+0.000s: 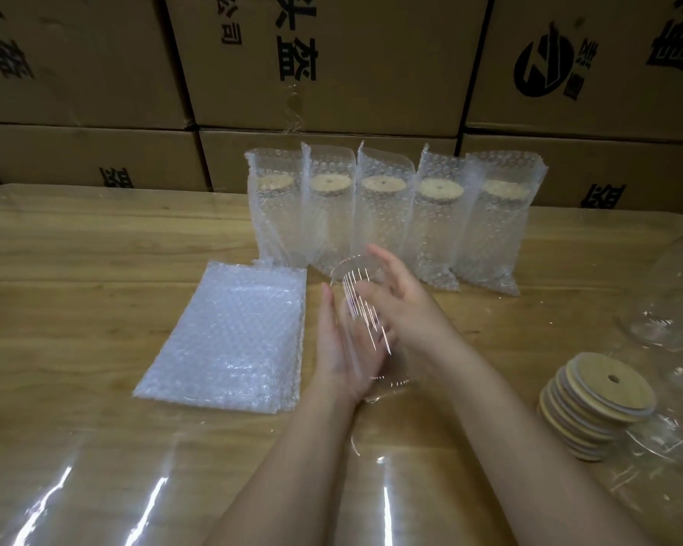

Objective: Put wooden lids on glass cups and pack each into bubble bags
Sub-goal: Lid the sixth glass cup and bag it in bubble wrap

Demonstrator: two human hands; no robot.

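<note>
A clear glass cup (349,275) without a lid lies tilted between my hands over the middle of the table, its rim pointing away from me. My left hand (338,348) lies under and to the left of it with straight fingers. My right hand (409,309) holds the cup's right side, thumb across the glass and fingers reaching past the rim. A flat stack of empty bubble bags (229,333) lies just to the left. A stack of round wooden lids (596,400), each with a hole, stands to the right.
Several lidded cups packed in bubble bags (379,214) stand in a row behind my hands. More bare glass cups (671,317) lie in clear plastic at the right edge. Cardboard boxes (332,65) wall the back of the wooden table (95,269). Shiny plastic film (95,486) covers the near edge.
</note>
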